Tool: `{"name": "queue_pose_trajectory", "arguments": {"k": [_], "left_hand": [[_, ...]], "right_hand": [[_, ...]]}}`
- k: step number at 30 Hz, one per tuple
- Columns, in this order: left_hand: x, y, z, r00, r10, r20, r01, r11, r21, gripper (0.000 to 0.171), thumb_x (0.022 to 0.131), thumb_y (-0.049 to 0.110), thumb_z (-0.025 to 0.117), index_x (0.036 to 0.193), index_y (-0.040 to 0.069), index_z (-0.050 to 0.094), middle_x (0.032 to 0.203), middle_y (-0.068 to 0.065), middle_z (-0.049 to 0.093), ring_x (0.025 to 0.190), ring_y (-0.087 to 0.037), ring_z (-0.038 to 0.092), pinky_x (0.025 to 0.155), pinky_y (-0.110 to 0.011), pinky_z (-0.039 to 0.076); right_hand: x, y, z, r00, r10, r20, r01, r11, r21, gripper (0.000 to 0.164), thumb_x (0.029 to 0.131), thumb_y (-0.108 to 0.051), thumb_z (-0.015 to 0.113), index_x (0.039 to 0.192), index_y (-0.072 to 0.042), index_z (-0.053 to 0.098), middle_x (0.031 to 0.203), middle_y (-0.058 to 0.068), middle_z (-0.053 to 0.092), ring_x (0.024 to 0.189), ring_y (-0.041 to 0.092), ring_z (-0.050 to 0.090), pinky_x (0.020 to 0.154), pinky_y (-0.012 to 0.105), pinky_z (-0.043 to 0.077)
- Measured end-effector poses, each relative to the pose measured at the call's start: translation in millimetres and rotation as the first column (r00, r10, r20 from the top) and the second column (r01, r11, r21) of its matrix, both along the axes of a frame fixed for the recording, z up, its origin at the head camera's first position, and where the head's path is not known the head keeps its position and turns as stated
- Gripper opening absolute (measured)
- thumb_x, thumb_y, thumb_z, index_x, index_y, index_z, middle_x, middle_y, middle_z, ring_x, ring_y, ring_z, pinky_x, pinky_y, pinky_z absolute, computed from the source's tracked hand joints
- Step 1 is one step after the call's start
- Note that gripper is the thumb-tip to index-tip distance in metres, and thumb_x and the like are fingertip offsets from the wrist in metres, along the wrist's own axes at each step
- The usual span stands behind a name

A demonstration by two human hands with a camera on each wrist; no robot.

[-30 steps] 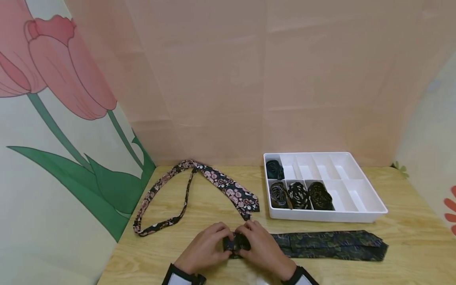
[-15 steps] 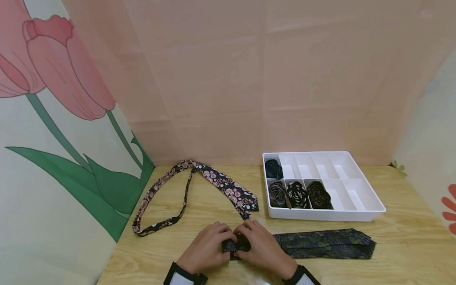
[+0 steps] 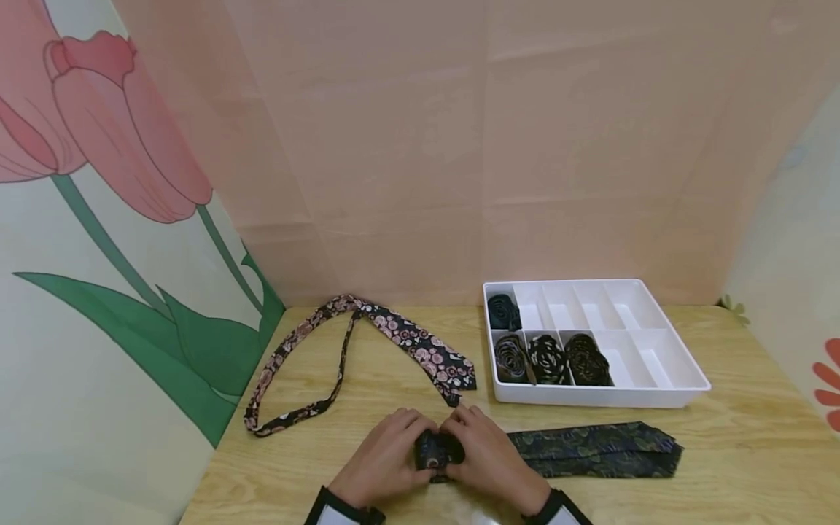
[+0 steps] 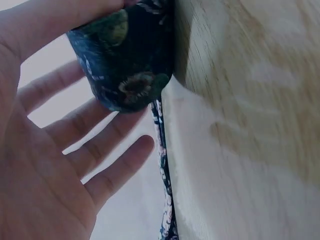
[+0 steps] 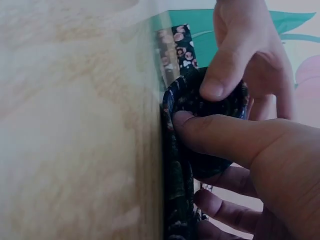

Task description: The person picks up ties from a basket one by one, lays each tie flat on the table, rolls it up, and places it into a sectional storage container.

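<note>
A dark green-and-navy patterned necktie [image 3: 597, 450] lies partly flat on the table, its wide end pointing right. The other part is wound into a roll [image 3: 431, 452] between both hands. My left hand [image 3: 387, 458] grips the roll's left side; in the left wrist view its thumb and fingers hold the rolled tie [image 4: 125, 60], the lower fingers spread apart. From the right, my right hand [image 3: 488, 458] pinches the same roll, its thumb pressed on the coil's side [image 5: 205, 105] in the right wrist view. The coil stands on edge against the table.
A black necktie with pink flowers [image 3: 420, 343] lies looped behind the hands. At the back right stands a white divided tray [image 3: 600, 397]. Rolled ties [image 3: 514, 357] fill several left compartments, the others being bare. A peach-coloured backdrop [image 3: 394, 182] rises behind the wooden table [image 3: 223, 481].
The flat part of the dark green necktie has grown shorter, its wide end sliding left toward the hands. Both hands stay in nearly the same place, still turning the roll.
</note>
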State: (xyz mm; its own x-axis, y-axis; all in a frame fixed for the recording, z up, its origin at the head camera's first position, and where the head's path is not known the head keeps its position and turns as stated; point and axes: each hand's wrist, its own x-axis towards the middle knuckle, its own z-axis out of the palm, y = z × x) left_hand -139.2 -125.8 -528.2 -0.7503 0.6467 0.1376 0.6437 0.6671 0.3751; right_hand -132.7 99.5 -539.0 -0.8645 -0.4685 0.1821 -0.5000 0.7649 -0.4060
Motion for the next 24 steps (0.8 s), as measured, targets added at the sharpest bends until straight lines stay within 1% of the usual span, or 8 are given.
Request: {"name": "queue_pose_trajectory", "arguments": {"k": [2, 6, 8, 11, 13, 17, 21, 24], "left_hand": [[0.3, -0.4, 0.7, 1.0, 0.008, 0.017, -0.008, 1.0, -0.003, 0.049, 0.082, 0.032, 0.09, 0.126, 0.027, 0.069, 0.122, 0.012, 0.066, 0.111, -0.005, 0.06, 0.097, -0.028, 0.056], [0.0, -1.0, 2.8, 0.999, 0.015, 0.04, -0.015, 1.0, 0.01, 0.042, 0.082, 0.03, 0.091, 0.12, 0.029, 0.071, 0.119, 0.014, 0.067, 0.106, -0.003, 0.059, 0.093, -0.026, 0.055], [0.1, -0.6, 3.5, 0.998, 0.017, 0.056, -0.018, 1.0, 0.016, 0.044, 0.083, 0.033, 0.091, 0.122, 0.029, 0.071, 0.122, 0.014, 0.067, 0.107, -0.002, 0.059, 0.094, -0.026, 0.055], [0.9, 0.7, 3.7, 0.995, 0.015, 0.099, -0.018, 1.0, 0.025, 0.049, 0.085, 0.034, 0.09, 0.129, 0.028, 0.069, 0.126, 0.013, 0.066, 0.112, -0.002, 0.06, 0.098, -0.027, 0.056], [1.5, 1.8, 3.6, 0.993, 0.012, 0.117, -0.015, 1.0, 0.025, 0.051, 0.085, 0.033, 0.091, 0.131, 0.027, 0.068, 0.127, 0.012, 0.065, 0.115, -0.002, 0.06, 0.099, -0.027, 0.056], [2.0, 3.3, 4.2, 0.993, 0.017, 0.117, -0.02, 0.999, 0.026, 0.048, 0.085, 0.028, 0.091, 0.127, 0.028, 0.07, 0.126, 0.012, 0.066, 0.114, -0.002, 0.06, 0.099, -0.027, 0.056], [2.5, 5.4, 3.5, 0.992, 0.022, 0.123, -0.025, 0.999, 0.027, 0.054, 0.085, 0.032, 0.09, 0.133, 0.028, 0.067, 0.129, 0.012, 0.066, 0.116, -0.003, 0.061, 0.101, -0.029, 0.056], [2.8, 6.4, 2.7, 0.992, 0.022, 0.125, -0.024, 1.0, 0.015, 0.056, 0.085, 0.031, 0.089, 0.135, 0.028, 0.065, 0.129, 0.011, 0.066, 0.117, -0.004, 0.061, 0.102, -0.029, 0.056]], "right_hand": [[0.1, 0.0, 0.2, 1.0, 0.0, 0.0, 0.0, 1.0, 0.006, 0.049, 0.071, -0.043, 0.096, 0.111, -0.022, 0.076, 0.106, -0.01, 0.06, 0.095, 0.009, 0.052, 0.08, 0.03, 0.051], [1.0, -0.8, 1.3, 1.0, 0.012, 0.009, -0.012, 1.0, -0.006, 0.052, 0.074, -0.045, 0.094, 0.116, -0.023, 0.073, 0.111, -0.009, 0.063, 0.097, 0.009, 0.056, 0.082, 0.031, 0.054], [1.7, -0.8, 2.0, 1.0, 0.009, 0.015, -0.009, 1.0, -0.003, 0.052, 0.075, -0.043, 0.095, 0.117, -0.023, 0.072, 0.112, -0.009, 0.064, 0.098, 0.009, 0.057, 0.082, 0.032, 0.054], [2.3, 0.2, 3.5, 1.0, -0.004, 0.026, 0.004, 1.0, 0.014, 0.051, 0.074, -0.039, 0.096, 0.115, -0.022, 0.072, 0.109, -0.008, 0.063, 0.096, 0.01, 0.056, 0.08, 0.033, 0.054], [2.8, 0.8, 4.6, 1.0, -0.007, 0.028, 0.007, 1.0, 0.018, 0.052, 0.073, -0.041, 0.096, 0.115, -0.021, 0.072, 0.109, -0.008, 0.063, 0.096, 0.01, 0.056, 0.08, 0.032, 0.054], [3.5, 1.7, 6.6, 1.0, 0.004, 0.014, -0.004, 1.0, 0.001, 0.053, 0.074, -0.042, 0.096, 0.116, -0.023, 0.07, 0.109, -0.008, 0.062, 0.096, 0.01, 0.058, 0.08, 0.032, 0.055], [3.4, 2.7, 6.6, 1.0, 0.005, 0.022, -0.006, 1.0, 0.018, 0.055, 0.072, -0.037, 0.097, 0.116, -0.021, 0.069, 0.109, -0.007, 0.064, 0.097, 0.012, 0.059, 0.084, 0.036, 0.057], [3.0, 3.2, 6.1, 0.999, 0.002, 0.039, -0.003, 1.0, 0.023, 0.056, 0.071, -0.039, 0.097, 0.116, -0.02, 0.069, 0.109, -0.007, 0.063, 0.097, 0.011, 0.059, 0.084, 0.036, 0.057]]}}
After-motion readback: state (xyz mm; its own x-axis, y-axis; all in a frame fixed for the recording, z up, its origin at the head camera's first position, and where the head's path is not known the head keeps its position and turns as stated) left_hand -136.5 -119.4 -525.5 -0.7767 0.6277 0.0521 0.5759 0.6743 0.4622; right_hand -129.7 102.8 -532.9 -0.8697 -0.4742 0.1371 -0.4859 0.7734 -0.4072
